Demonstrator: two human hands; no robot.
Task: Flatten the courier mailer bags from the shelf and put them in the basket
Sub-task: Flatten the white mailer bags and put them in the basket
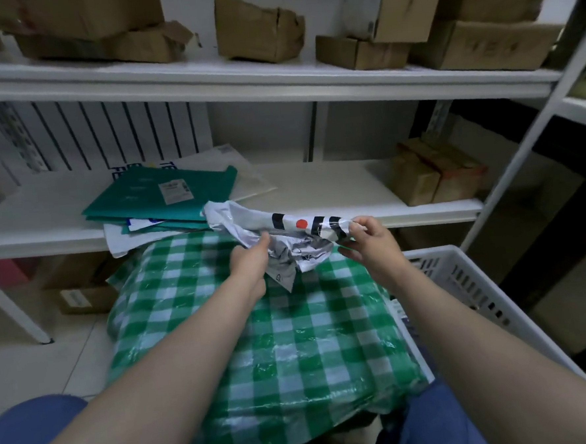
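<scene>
- Where the two forearms enter from the bottom edge, blue-clad knees (pixel 33 430) sit on either side of the green checked bag (pixel 292 342). This bulky green-and-white bundle in glossy plastic is the reference for all positions below.
- Basket (pixel 477 286): white plastic with slotted walls, directly right of the green checked bag. Contact between the two cannot be confirmed.
- Left hand (pixel 249 258): above the far end of the green checked bag, left of centre. Its fingers are curled round the crumpled middle of the mailer bag (pixel 285 229).
- Right hand (pixel 368 241): above the far right corner of the green checked bag. Thumb and forefinger pinch the right end of the mailer bag, and the other fingers extend beneath it.
- Mailer bag: white, creased, printed with black bars and a red dot. It is held in the air between both hands, over the far end of the green checked bag. It is not flat and not in the basket.
- Shelf (pixel 334 192): white board just beyond the green checked bag.
- Stack of flat bags (pixel 166 198): teal and white, on the shelf beyond and left of the green checked bag. Its front edge overhangs the shelf lip.
- Small cartons (pixel 433 175): brown, on the shelf beyond and right of the green checked bag.
- Upper cartons (pixel 259 28): brown cardboard, several crushed, on the higher board above and beyond the green checked bag.
</scene>
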